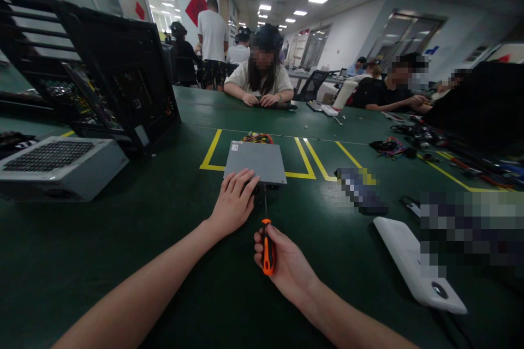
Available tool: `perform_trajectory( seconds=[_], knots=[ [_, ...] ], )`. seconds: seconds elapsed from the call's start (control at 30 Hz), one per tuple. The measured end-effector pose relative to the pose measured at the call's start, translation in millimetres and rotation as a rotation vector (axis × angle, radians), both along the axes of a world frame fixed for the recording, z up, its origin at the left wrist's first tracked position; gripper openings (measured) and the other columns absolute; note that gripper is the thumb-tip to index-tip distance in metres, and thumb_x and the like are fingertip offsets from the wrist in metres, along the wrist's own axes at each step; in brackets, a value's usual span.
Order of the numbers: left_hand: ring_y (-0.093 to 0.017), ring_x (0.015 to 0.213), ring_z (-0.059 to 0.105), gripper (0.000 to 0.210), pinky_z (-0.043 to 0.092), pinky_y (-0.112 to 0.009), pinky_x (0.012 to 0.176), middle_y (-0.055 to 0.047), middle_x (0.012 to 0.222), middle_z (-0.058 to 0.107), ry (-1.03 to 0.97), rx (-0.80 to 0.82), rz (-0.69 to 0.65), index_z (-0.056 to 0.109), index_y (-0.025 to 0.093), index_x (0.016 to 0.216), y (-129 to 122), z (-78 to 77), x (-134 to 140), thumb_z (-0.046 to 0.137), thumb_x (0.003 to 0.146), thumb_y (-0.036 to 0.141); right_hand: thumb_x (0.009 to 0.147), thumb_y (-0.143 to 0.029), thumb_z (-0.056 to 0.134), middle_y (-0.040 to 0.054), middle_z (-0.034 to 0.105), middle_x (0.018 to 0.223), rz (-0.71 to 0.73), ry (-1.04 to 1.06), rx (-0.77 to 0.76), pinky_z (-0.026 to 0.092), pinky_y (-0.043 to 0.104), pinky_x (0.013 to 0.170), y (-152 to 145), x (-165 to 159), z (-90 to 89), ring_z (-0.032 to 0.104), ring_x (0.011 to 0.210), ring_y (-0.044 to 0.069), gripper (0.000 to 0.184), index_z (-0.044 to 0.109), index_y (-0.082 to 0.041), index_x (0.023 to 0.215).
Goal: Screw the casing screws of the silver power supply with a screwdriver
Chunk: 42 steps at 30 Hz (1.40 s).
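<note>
A flat grey metal box like a computer power supply (260, 161) lies on the green table, a bundle of coloured wires (258, 138) at its far side. My left hand (235, 202) rests on its near left corner, fingers stretched out over the top and slightly apart. My right hand (286, 253) is closed round the orange and black handle of a screwdriver (267, 251). The thin shaft points away from me and reaches the box's near face. The tip is too small and dark to make out, so I cannot tell whether it sits in a screw.
At left stand a larger power supply (90, 166) and an open black computer case (118, 76). On the right lie a white power bank-like device (417, 264), a pixelated dark object (360, 191) and cables (393, 147). Yellow tape (210, 150) marks the table. A person (262, 73) sits opposite.
</note>
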State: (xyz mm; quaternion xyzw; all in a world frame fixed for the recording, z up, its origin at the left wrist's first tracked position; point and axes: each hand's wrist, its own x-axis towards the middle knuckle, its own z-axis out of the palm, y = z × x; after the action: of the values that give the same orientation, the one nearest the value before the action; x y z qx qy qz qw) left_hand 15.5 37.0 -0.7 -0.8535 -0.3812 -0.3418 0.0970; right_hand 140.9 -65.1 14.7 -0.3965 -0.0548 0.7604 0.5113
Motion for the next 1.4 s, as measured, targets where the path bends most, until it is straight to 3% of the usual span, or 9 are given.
perform_trajectory(
  seconds=[0.17,0.33,0.57,0.67,0.77,0.87,1.0,1.23,1.4],
  knots=[
    [-0.022,0.126,0.033,0.043,0.024,-0.042,0.106,-0.01,0.129,0.045,0.009,0.003,0.004,0.042,0.016,0.124,0.5,-1.0,-0.2,0.044,0.081,0.014,0.083,-0.033,0.05,0.0036,0.057,0.068,0.058,0.016,-0.025,0.042,0.021,0.054,1.1,1.3,3.7,0.051,0.056,0.009,0.024,0.059,-0.012,0.093],
    [-0.022,0.126,0.033,0.044,0.024,-0.042,0.106,-0.01,0.129,0.045,0.01,-0.003,0.006,0.042,0.016,0.125,0.7,-0.9,-0.3,0.045,0.081,0.015,0.073,-0.022,0.063,0.0018,0.057,0.067,0.003,0.011,0.01,0.033,0.014,0.045,1.0,2.8,-0.6,0.046,0.05,0.005,0.012,0.055,-0.014,0.077],
    [-0.023,0.125,0.034,0.045,0.025,-0.044,0.105,-0.011,0.129,0.046,-0.004,-0.007,-0.006,0.042,0.017,0.125,0.5,-0.7,-0.4,0.045,0.08,0.014,0.081,-0.028,0.054,0.0035,0.058,0.071,0.064,0.033,-0.003,0.046,0.024,0.061,-0.6,1.5,-0.2,0.054,0.061,0.011,0.021,0.058,-0.013,0.095],
    [-0.024,0.126,0.034,0.046,0.025,-0.044,0.105,-0.011,0.129,0.046,-0.011,-0.009,-0.009,0.041,0.017,0.125,0.4,-0.9,-0.6,0.045,0.08,0.013,0.082,-0.031,0.051,0.0035,0.057,0.068,0.075,0.061,-0.012,0.039,0.018,0.049,-0.3,1.8,-0.9,0.049,0.053,0.008,0.024,0.058,-0.013,0.097],
    [-0.024,0.125,0.034,0.046,0.025,-0.045,0.104,-0.011,0.129,0.046,-0.011,-0.007,-0.01,0.041,0.018,0.126,0.4,-0.9,-0.7,0.046,0.08,0.014,0.076,-0.027,0.06,0.0031,0.057,0.067,0.035,0.053,0.007,0.031,0.014,0.042,-0.8,1.9,-2.1,0.043,0.048,0.005,0.015,0.057,-0.013,0.08],
    [-0.023,0.126,0.034,0.045,0.025,-0.043,0.105,-0.01,0.129,0.045,-0.003,-0.007,-0.005,0.041,0.017,0.125,0.3,-0.4,-0.8,0.046,0.08,0.014,0.074,-0.022,0.063,0.0026,0.058,0.068,-0.003,0.011,0.012,0.035,0.015,0.046,-1.3,1.5,-0.3,0.046,0.051,0.006,0.011,0.056,-0.014,0.075],
    [-0.023,0.126,0.033,0.045,0.025,-0.043,0.105,-0.01,0.129,0.045,0.005,-0.01,-0.003,0.042,0.017,0.125,0.4,0.2,-0.5,0.045,0.081,0.014,0.083,-0.029,0.05,0.0035,0.057,0.069,0.051,0.015,-0.046,0.044,0.021,0.055,-0.1,1.4,4.0,0.051,0.058,0.01,0.02,0.059,-0.013,0.09],
    [-0.024,0.125,0.035,0.046,0.026,-0.044,0.105,-0.011,0.128,0.047,-0.015,0.002,0.003,0.042,0.018,0.125,0.2,-0.5,0.7,0.047,0.079,0.014,0.072,-0.023,0.065,0.0022,0.056,0.067,0.009,0.031,-0.005,0.028,0.013,0.041,-0.1,1.1,-0.2,0.044,0.049,0.005,0.014,0.054,-0.015,0.077],
    [-0.023,0.126,0.034,0.045,0.024,-0.044,0.105,-0.01,0.129,0.046,-0.009,-0.013,0.0,0.042,0.017,0.125,0.2,-0.4,-0.3,0.046,0.08,0.013,0.074,-0.024,0.062,0.0023,0.058,0.07,0.014,-0.01,-0.011,0.042,0.02,0.054,-2.6,0.4,1.6,0.051,0.057,0.009,0.013,0.056,-0.015,0.082]
  ],
)
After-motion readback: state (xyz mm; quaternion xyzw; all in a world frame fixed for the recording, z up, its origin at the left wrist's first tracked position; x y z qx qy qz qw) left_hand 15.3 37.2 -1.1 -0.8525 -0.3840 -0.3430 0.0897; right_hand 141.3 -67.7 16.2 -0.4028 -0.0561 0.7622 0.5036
